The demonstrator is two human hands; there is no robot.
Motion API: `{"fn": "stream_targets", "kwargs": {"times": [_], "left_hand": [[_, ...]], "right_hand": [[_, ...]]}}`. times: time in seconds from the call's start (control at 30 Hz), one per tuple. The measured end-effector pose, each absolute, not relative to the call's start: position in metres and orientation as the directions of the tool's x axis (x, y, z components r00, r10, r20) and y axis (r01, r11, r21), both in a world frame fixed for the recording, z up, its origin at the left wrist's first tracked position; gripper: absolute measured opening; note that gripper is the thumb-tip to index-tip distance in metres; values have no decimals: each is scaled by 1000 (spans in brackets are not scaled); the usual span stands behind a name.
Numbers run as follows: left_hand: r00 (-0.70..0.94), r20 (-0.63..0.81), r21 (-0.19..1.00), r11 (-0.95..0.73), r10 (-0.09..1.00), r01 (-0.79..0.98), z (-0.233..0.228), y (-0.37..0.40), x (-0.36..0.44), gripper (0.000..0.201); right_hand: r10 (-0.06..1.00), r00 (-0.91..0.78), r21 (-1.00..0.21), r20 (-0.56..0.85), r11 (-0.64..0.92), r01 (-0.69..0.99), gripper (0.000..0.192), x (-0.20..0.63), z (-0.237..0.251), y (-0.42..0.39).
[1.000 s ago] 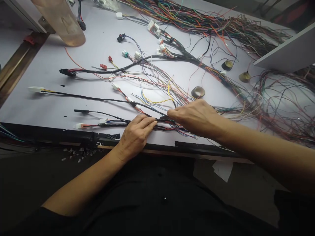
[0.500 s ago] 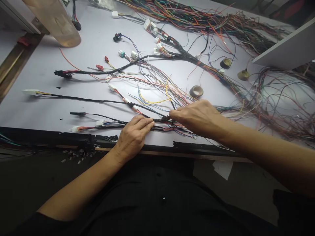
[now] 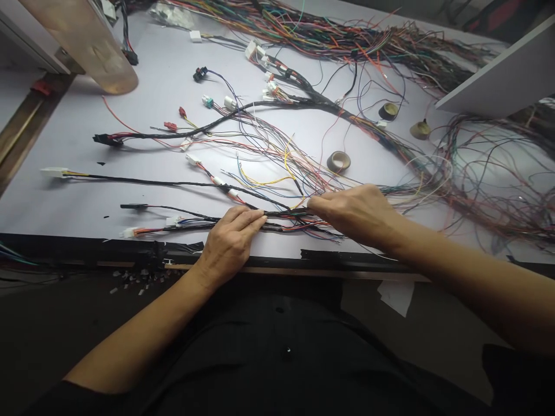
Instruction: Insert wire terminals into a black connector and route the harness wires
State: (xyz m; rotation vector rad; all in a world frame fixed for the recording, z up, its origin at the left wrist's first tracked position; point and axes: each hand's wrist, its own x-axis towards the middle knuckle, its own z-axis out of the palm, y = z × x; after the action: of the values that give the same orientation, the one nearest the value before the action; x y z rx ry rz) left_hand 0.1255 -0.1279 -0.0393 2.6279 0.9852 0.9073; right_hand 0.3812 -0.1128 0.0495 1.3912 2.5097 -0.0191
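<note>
Both hands pinch one thin black-taped wire bundle (image 3: 284, 215) near the front edge of the pale grey worktable (image 3: 65, 196).
Head view: left hand (image 3: 229, 242) pins it flat with closed fingers; right hand (image 3: 351, 211) nips it just beside; keeping that short span taut should stop the loose coloured wires (image 3: 321, 231) from straying.

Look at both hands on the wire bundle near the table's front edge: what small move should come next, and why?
Probably slide the right hand a little further right along the wire bundle, drawing it taut. The left hand already pins the bundle to the table, both hands sit close together, and loose coloured wires splay out beside the right hand.
</note>
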Motion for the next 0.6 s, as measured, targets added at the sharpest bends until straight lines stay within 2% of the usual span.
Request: {"fn": "stream_targets", "kwargs": {"times": [0.13,0.2,0.3,0.43,0.6], "left_hand": [[584,486,368,-758,650,538,-40,-128,126,33],[590,491,357,-766,641,535,-39,-128,126,31],[596,502,342,-777,627,528,-38,-127,127,29],[591,509,338,-776,626,532,-38,-128,128,28],[587,520,328,-779,621,534,-40,-128,127,28]], "right_hand": [[894,-440,153,-81,448,881,29,389,51,-122],[897,-436,166,-67,441,882,26,387,51,-126],[862,-492,144,-120,505,851,20,376,48,-130],[838,-509,116,-197,535,837,22,355,45,-127],[815,-509,141,-278,558,818,22,341,48,-122]]}}
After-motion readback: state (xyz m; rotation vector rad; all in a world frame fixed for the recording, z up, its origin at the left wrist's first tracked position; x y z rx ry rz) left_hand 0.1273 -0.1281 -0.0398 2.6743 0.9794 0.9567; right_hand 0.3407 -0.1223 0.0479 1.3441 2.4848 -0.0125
